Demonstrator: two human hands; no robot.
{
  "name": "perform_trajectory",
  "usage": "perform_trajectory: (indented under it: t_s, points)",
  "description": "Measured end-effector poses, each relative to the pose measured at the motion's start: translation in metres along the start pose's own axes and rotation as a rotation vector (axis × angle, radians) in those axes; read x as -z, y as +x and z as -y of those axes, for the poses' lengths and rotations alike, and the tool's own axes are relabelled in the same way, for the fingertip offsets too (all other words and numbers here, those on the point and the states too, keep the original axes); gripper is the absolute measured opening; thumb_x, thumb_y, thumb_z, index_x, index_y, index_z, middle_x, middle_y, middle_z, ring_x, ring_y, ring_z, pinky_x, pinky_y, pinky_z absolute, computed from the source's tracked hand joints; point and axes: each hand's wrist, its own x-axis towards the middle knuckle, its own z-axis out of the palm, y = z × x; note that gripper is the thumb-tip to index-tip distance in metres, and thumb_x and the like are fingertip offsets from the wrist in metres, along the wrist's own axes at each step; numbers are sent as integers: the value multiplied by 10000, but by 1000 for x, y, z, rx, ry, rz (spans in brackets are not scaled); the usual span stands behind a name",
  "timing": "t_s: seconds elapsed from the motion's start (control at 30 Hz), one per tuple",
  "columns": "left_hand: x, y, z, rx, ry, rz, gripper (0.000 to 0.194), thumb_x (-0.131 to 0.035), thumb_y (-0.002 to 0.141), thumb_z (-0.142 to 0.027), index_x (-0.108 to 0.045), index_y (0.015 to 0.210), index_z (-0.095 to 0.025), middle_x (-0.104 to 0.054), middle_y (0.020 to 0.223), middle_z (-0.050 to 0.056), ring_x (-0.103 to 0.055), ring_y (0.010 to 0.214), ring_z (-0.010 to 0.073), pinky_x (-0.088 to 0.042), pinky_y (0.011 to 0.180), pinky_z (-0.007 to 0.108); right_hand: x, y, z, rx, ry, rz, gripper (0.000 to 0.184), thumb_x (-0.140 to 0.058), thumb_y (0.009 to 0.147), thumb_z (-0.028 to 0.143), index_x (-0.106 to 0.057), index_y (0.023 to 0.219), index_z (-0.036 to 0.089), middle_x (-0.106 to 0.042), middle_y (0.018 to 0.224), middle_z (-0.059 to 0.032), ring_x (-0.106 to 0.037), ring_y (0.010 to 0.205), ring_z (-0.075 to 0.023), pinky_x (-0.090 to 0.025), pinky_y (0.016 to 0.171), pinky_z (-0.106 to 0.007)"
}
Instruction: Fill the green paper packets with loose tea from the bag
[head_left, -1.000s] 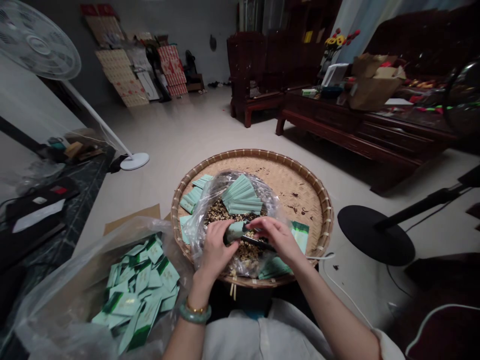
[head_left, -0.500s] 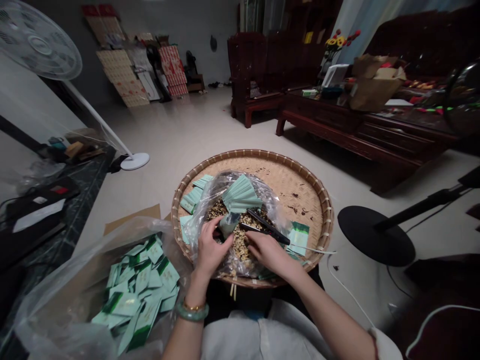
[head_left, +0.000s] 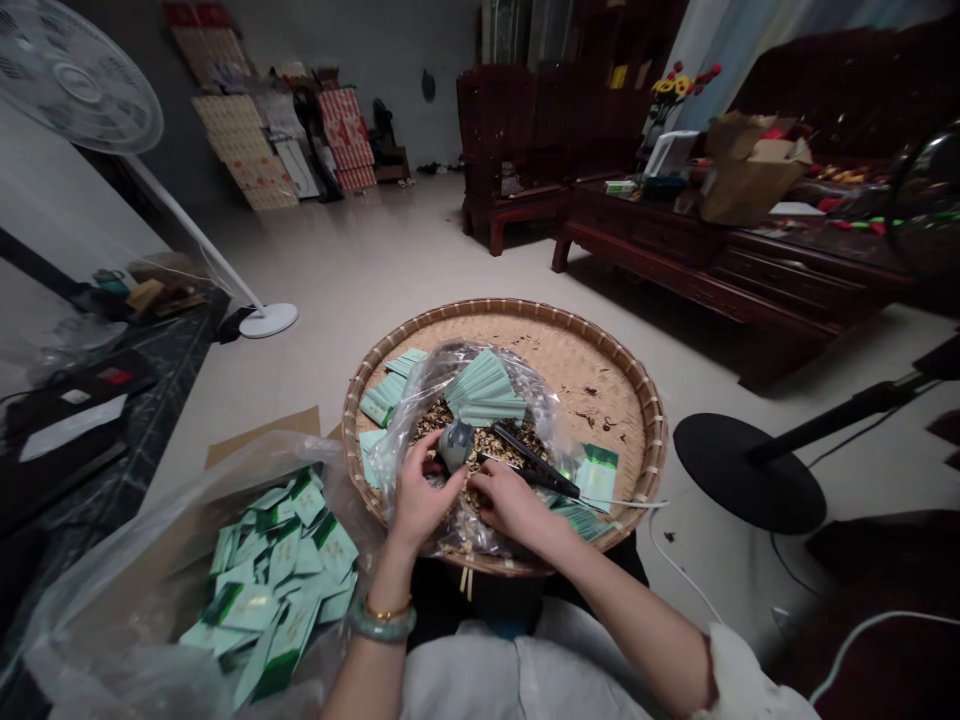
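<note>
The left hand (head_left: 422, 490) is curled, its fingers pinching a small pale green packet (head_left: 456, 445) upright over a heap of dried buds (head_left: 495, 462). The packet's top edge is partly hidden, so whether it is open cannot be told. The right hand (head_left: 510, 503) lies half closed beside the packet, its fingers against a black clamp tool (head_left: 536, 473). Its two arms stand apart, and a thin white cord (head_left: 622, 504) runs from it to the right. Whether the hand truly grips the tool or only rests on it cannot be told.

The buds sit in a clear plastic bag (head_left: 525, 400) inside a round bamboo tray (head_left: 592, 385), with a fanned stack of green sachets (head_left: 484, 390) in the bag's upper part. More sachets (head_left: 274, 590) lie in a second bag (head_left: 112, 620) at lower left.

The risks lie close together. If the pinch on the packet loosens or tilts, buds could spill or the packet could drop into the heap. The bag's thin film, rising around both hands, could catch between the tool's arms. A tug on the cord could drag the tool across the tray rim, and the tool's open arms could knock the stacked sachets out of line.
</note>
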Motion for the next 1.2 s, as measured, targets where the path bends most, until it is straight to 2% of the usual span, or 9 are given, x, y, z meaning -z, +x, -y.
perform_trajectory:
  t_s: [0.13,0.27,0.43,0.53,0.6,0.77,0.93,1.07,1.2]
  points:
    - [0,0,1,10,-7,5,519,-691,685,-270,-541,1173,-178,-625,1131,110,-641,932,222,-543,753,335,1,4,-7,11,70,-56,233,-562,676,20,-642,851,153,-594,921,-75,-555,867,-191,-424,763,-268]
    - [2,1,3,-11,14,17,505,-675,708,-263,-530,1184,-174,-619,1140,115,-633,962,224,-542,766,340,13,4,-10,-14,240,-161,273,-588,664,41,-681,892,158,-670,871,-55,-602,799,-178,-450,740,-265]
    - [2,2,2,-58,34,33,472,-661,718,-230,-542,1174,-190,-604,1162,108,-617,1001,224,-545,769,334,40,3,-11,-90,529,-268,274,-596,681,136,-695,935,161,-716,893,-41,-628,728,-162,-484,674,-263]
    - [1,2,0,-110,71,40,457,-651,713,-198,-555,1160,-195,-592,1176,104,-595,1038,231,-540,787,346,62,2,-6,-85,707,-277,271,-614,687,200,-681,942,137,-710,853,-39,-617,666,-140,-482,614,-242]
    - [1,2,-1,-153,109,50,447,-645,711,-183,-562,1151,-199,-593,1174,100,-573,1071,237,-530,814,362,76,1,-2,-67,738,-282,268,-632,684,222,-679,931,132,-703,827,-34,-611,654,-133,-479,605,-237]
    - [-1,1,-1,-216,167,59,490,-637,695,-143,-553,1172,-212,-587,1179,96,-537,1105,248,-520,815,378,101,1,10,10,428,-336,241,-604,696,119,-690,915,166,-699,846,-28,-611,697,-137,-470,646,-244]
    - [-1,0,-3,-247,225,78,528,-627,687,-119,-539,1198,-224,-588,1172,87,-530,1094,248,-514,795,372,109,5,24,114,84,-269,314,-609,690,12,-671,943,187,-660,890,-43,-606,820,-175,-449,733,-274]
    - [-1,-1,-5,-254,244,79,531,-627,693,-125,-534,1206,-225,-586,1173,90,-529,1091,251,-512,788,374,108,7,29,116,-44,-208,385,-541,689,-39,-660,974,191,-626,944,-54,-602,824,-179,-443,729,-272]
    - [-2,-1,-4,-253,225,75,537,-628,701,-139,-526,1219,-239,-580,1181,87,-527,1098,254,-513,783,375,106,7,32,126,-35,-211,424,-520,699,-38,-651,1023,203,-619,974,-54,-607,835,-175,-453,746,-279]
